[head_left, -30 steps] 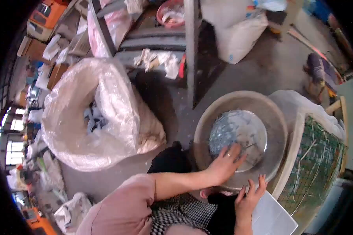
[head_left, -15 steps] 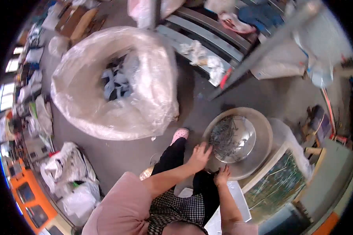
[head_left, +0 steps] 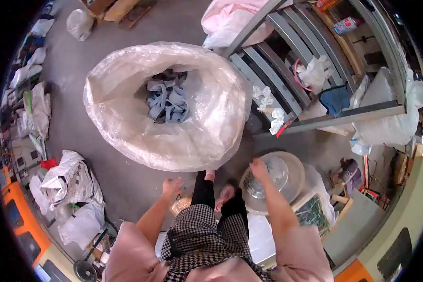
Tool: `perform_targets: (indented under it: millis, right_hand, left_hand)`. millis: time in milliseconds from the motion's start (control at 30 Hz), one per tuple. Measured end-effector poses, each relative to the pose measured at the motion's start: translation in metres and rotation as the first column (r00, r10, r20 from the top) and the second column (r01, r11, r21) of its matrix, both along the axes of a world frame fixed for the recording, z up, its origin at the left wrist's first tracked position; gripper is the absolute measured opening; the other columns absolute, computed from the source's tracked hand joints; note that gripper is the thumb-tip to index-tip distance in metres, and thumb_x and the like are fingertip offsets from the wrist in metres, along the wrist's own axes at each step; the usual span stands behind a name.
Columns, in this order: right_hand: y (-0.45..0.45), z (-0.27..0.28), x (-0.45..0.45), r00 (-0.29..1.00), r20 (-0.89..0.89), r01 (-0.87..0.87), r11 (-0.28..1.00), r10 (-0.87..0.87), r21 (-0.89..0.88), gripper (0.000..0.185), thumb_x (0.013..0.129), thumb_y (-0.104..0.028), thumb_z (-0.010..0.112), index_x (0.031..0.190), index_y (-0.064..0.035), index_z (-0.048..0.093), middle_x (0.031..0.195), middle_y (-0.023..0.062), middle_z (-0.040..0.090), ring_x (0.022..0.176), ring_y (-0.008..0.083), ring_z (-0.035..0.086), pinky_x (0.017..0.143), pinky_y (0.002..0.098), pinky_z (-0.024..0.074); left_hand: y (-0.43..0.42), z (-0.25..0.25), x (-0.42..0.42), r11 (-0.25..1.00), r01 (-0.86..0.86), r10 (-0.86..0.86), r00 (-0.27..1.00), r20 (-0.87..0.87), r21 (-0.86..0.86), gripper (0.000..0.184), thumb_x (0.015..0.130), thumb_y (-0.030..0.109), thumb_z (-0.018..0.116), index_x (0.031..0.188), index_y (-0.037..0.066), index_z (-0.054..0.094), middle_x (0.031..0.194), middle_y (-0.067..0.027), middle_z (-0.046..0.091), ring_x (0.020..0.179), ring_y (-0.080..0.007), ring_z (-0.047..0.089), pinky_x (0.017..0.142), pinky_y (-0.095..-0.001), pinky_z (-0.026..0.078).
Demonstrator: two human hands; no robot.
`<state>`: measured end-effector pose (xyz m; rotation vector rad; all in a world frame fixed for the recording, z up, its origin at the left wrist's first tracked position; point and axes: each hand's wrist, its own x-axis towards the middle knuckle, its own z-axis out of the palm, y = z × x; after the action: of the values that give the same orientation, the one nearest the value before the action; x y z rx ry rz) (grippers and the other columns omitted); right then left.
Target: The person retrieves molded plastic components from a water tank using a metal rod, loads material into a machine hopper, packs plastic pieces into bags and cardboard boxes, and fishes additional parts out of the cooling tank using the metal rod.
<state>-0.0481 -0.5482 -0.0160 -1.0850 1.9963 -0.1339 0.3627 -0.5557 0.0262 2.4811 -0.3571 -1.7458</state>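
My left hand (head_left: 170, 186) is beside the thin wire handle of a golden-tan container (head_left: 181, 205), its fingers somewhat apart. I see nothing in that hand. On the other side, my right hand (head_left: 257, 169) hovers over the left part of a wide translucent basin (head_left: 297, 176), with its fingers drawn together; what they hold, if anything, is too small to tell. Inside the basin sits a shiny metal bowl (head_left: 278, 171) with thin grey metal pieces (head_left: 255, 185) in it, partly hidden by my right forearm.
A large clear plastic bag (head_left: 122, 136) with grey-blue strips (head_left: 168, 101) stands ahead. A metal rack (head_left: 310, 61) is at the upper right. White sacks (head_left: 73, 181) lie at the left. A framed green panel (head_left: 315, 214) is beside the basin.
My left hand has left the basin and moved left toward the golden-tan container. My right hand has moved up over the basin's left part. The head view has shifted.
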Motion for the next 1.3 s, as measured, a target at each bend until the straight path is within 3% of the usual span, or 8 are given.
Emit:
perform_targets:
  millis: [233,667,833,967,1033,1100,1233,1300]
  right_hand:
    - [-0.190,-0.002,-0.008,0.906,-0.345,-0.328,0.922,0.245,-0.205,0.033,0.077,-0.003,0.049,0.110,-0.0018,0.047,0.114,0.0194,0.043,0.107,0.0371,0.042,0.087,0.0437,0.0413]
    - [-0.280,-0.054,-0.100,0.463,-0.400,-0.736,0.594,0.791,0.323,0.044,0.078,-0.018,0.052,0.121,-0.0150,0.045,0.130,0.0063,0.037,0.125,0.0235,0.030,0.103,0.0517,0.0203]
    - [-0.272,-0.038,-0.123,0.544,-0.315,-0.680,0.629,0.777,0.378,0.040,0.081,-0.018,0.051,0.121,-0.0163,0.048,0.131,0.0079,0.036,0.124,0.0271,0.029,0.101,0.0474,0.0228]
    - [-0.292,-0.013,-0.106,0.559,-0.266,-0.646,0.614,0.785,0.453,0.058,0.074,-0.024,0.062,0.127,-0.0167,0.040,0.135,0.0107,0.030,0.125,0.0296,0.028,0.101,0.0467,0.0270]
    - [-0.295,-0.014,-0.089,0.563,-0.268,-0.661,0.621,0.782,0.422,0.069,0.070,-0.028,0.067,0.131,-0.0160,0.035,0.135,0.0121,0.028,0.126,0.0307,0.026,0.101,0.0459,0.0285]
    - [-0.292,-0.020,-0.068,0.874,-0.121,-0.447,0.876,0.471,0.179,0.092,0.063,-0.035,0.074,0.136,-0.0113,0.023,0.136,0.0156,0.026,0.127,0.0322,0.024,0.101,0.0431,0.0297]
    - [-0.292,-0.020,-0.018,0.912,0.289,-0.245,0.951,0.291,-0.187,0.108,0.059,-0.027,0.079,0.137,-0.0019,0.009,0.135,0.0192,0.026,0.124,0.0287,0.030,0.101,0.0380,0.0288]
    - [-0.296,-0.020,0.014,0.911,0.375,-0.151,0.985,0.173,-0.088,0.108,0.057,-0.020,0.081,0.135,0.0014,0.009,0.135,0.0184,0.026,0.122,0.0267,0.032,0.101,0.0357,0.0291]
  left_hand:
    - [-0.013,-0.002,0.005,0.997,-0.071,0.073,0.994,-0.083,0.022,0.063,0.073,0.027,0.070,0.119,-0.001,0.037,0.093,-0.0154,0.053,0.076,-0.0186,0.056,0.055,-0.0335,0.054]
    - [0.009,-0.027,-0.021,0.981,-0.192,0.192,0.981,-0.010,-0.017,0.049,0.076,0.017,0.067,0.114,-0.001,0.042,0.090,-0.0100,0.051,0.067,-0.0175,0.055,0.057,-0.0304,0.052]
    - [-0.003,-0.035,-0.028,0.989,-0.148,0.149,0.985,0.080,-0.021,0.065,0.071,0.027,0.071,0.118,-0.003,0.037,0.104,-0.0142,0.050,0.086,-0.0208,0.054,0.056,-0.0304,0.053]
    - [-0.066,0.003,-0.008,0.880,-0.455,0.474,0.855,0.211,-0.135,0.101,0.066,0.038,0.075,0.136,0.001,0.012,0.135,-0.0209,0.025,0.121,-0.0280,0.033,0.084,-0.0368,0.045]
    - [-0.078,-0.023,0.043,0.879,-0.354,0.467,0.770,0.434,-0.319,0.107,0.066,0.040,0.074,0.137,0.000,0.005,0.138,-0.0200,0.018,0.124,-0.0275,0.029,0.094,-0.0364,0.034]
    - [-0.097,-0.036,0.094,0.857,-0.215,0.468,0.706,0.531,-0.468,0.114,0.065,0.042,0.074,0.137,-0.001,-0.002,0.141,-0.0192,0.011,0.127,-0.0269,0.024,0.103,-0.0361,0.023]
    - [-0.196,0.007,0.113,0.676,-0.234,0.465,0.871,0.158,-0.699,0.109,0.067,0.036,0.073,0.137,0.000,-0.001,0.140,-0.0180,0.019,0.127,-0.0270,0.025,0.103,-0.0359,0.022]
    - [-0.212,-0.019,0.132,0.745,-0.286,0.391,0.919,0.047,-0.602,0.098,0.068,0.030,0.073,0.136,-0.001,0.009,0.138,-0.0163,0.024,0.125,-0.0261,0.027,0.102,-0.0355,0.023]
